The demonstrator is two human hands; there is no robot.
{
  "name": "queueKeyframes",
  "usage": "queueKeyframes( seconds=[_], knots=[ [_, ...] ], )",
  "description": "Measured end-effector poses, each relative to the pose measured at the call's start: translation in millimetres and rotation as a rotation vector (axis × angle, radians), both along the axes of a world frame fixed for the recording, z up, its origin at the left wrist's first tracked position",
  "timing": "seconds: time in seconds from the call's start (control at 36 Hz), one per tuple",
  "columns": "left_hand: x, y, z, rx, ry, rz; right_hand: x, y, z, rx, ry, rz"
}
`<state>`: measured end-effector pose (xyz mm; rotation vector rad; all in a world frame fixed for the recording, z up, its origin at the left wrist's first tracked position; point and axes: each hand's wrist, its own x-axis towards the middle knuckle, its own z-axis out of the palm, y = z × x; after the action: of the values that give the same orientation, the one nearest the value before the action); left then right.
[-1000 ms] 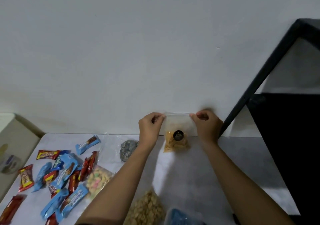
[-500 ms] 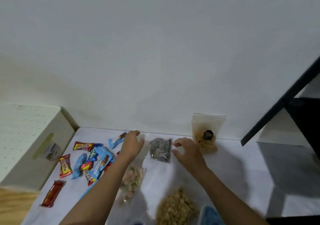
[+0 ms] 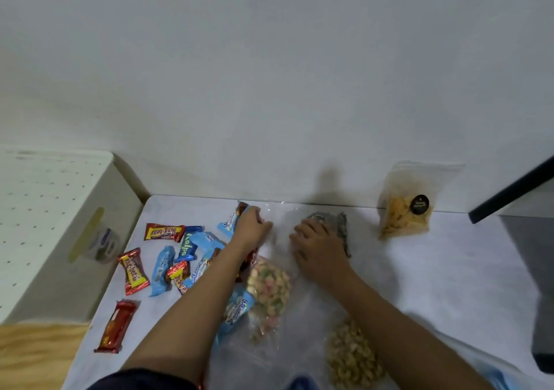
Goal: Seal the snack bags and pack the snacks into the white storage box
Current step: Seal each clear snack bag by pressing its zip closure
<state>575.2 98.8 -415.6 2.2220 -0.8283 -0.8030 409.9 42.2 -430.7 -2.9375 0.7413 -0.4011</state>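
Both hands work at the clear plastic bag of dark grey swirled snacks (image 3: 341, 224), which lies at the back of the pale tabletop (image 3: 449, 269). The left hand (image 3: 250, 229) has its fingers curled and pinches the bag's clear, empty end. The right hand (image 3: 319, 241) lies flat on the dark contents, fingers nearly straight. A clear pouch of yellow chips (image 3: 401, 212) with a round black sticker stands against the wall, well apart to the right. The white storage box (image 3: 45, 215), its lid dotted with holes, sits just beside the table's left edge, near scattered red and blue wrapped bars (image 3: 162, 257).
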Motion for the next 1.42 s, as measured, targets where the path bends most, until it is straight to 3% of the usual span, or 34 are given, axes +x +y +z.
queueKeyframes(
  seconds=[0.08, 0.17, 0.25, 0.33, 0.42, 0.53, 0.64, 0.81, 0.94, 1.08, 1.22, 1.42],
  knots=[
    [3, -4, -4, -0.006, 0.138, -0.024, 1, -5, -6, -0.01, 0.002, -0.013],
    [4, -8, -3, -0.032, 0.156, -0.121, 1, -7, -1, 0.084, -0.024, -0.028],
    [3, -8, 4, -0.086, 0.2, -0.109, -5, -10, 8, 0.279, -0.18, -0.006],
    [-1, -9, 23, -0.209, 0.362, -0.069, -16, -11, 27, 0.537, -0.344, 0.011],
    [-4, -10, 50, -0.28, 0.529, -0.088, -31, -12, 47, 0.719, -0.48, -0.089],
    [-17, -11, 80, -0.29, 0.615, -0.11, -52, -11, 69, 0.87, -0.612, -0.252],
    [-42, -7, 93, -0.37, 0.752, -0.083, -79, -10, 82, 0.971, -0.655, -0.351],
    [-74, 6, 94, -0.435, 0.499, -0.319, -118, 5, 86, 1.242, -0.819, -0.457],
    [-96, 8, 94, -0.444, 0.379, -0.271, -143, 17, 92, 1.115, -0.719, -0.473],
    [-113, 14, 93, -0.481, 0.287, -0.288, -158, 23, 99, 1.084, -0.854, -0.545],
    [-125, 24, 88, -0.482, 0.249, -0.338, -163, 32, 103, 0.969, -0.887, -0.591],
    [-135, 42, 88, -0.501, 0.225, -0.29, -165, 48, 103, 0.98, -0.908, -0.569]
  ],
)
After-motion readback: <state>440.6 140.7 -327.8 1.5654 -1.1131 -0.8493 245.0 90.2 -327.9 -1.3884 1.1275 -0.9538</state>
